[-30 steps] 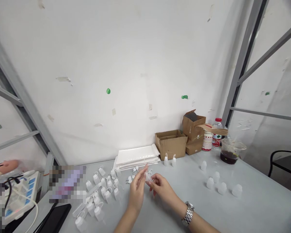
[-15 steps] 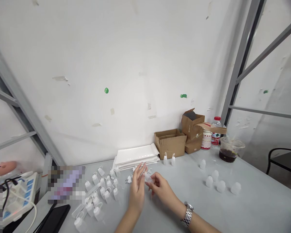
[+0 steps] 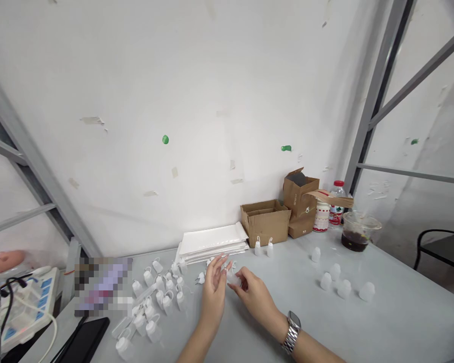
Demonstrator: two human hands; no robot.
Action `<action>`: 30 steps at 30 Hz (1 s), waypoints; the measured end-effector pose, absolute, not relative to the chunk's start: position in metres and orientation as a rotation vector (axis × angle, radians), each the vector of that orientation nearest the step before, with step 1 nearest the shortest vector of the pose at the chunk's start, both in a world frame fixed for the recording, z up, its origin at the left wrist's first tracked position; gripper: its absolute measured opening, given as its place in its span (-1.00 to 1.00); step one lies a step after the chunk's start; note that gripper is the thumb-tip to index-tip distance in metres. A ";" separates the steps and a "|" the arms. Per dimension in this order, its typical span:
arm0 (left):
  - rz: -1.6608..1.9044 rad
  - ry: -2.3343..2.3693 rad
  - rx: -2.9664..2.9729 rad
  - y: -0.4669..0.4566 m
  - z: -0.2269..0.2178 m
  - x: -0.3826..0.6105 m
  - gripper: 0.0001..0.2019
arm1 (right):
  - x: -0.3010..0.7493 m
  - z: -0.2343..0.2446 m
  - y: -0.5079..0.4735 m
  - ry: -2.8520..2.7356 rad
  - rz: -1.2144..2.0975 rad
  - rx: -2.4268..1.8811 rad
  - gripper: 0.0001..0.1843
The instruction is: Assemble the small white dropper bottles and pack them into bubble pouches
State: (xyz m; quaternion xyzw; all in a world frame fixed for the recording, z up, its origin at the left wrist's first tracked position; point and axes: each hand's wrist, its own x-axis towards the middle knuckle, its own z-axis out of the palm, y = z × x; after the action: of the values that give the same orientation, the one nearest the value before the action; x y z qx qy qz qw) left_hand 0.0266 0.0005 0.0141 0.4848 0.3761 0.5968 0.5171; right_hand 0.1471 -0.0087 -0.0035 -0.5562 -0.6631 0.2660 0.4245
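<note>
Between my two hands is a small translucent plastic bottle (image 3: 232,278), tilted and partly covered by fingers. My right hand (image 3: 254,291) pinches its body from the right with thumb and fingers. My left hand (image 3: 214,290) has its thumb and fingertips at the bottle's other end, with the fingers pointing upward. Small white caps (image 3: 201,278) lie just behind my left hand. To the left stand several capped squeeze bottles (image 3: 153,330) with looped straps. On the right are several small translucent bottles without visible caps (image 3: 344,289).
White padded envelopes (image 3: 214,239) lie stacked by the wall. Near them are two capped bottles (image 3: 270,248), an open cardboard box (image 3: 268,224), a brown paper bag (image 3: 300,204) and a bowl of dark liquid (image 3: 357,237). A black phone (image 3: 85,343) and power strip (image 3: 34,307) lie left.
My right hand has turned slightly at the wrist, bringing the watch face into view. The bottle has shifted a little between my fingers; other things stay in place.
</note>
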 end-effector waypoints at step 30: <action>1.129 0.780 0.858 0.007 0.022 0.019 -0.74 | 0.144 0.009 -0.001 -1.160 1.549 -0.916 -0.52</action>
State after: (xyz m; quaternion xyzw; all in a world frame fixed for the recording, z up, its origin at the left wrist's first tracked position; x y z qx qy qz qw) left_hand 0.0185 0.0068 0.0217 0.3837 0.3487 0.5047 0.6902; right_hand 0.1437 -0.0006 0.0086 -0.3755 -0.4752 0.6347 0.4799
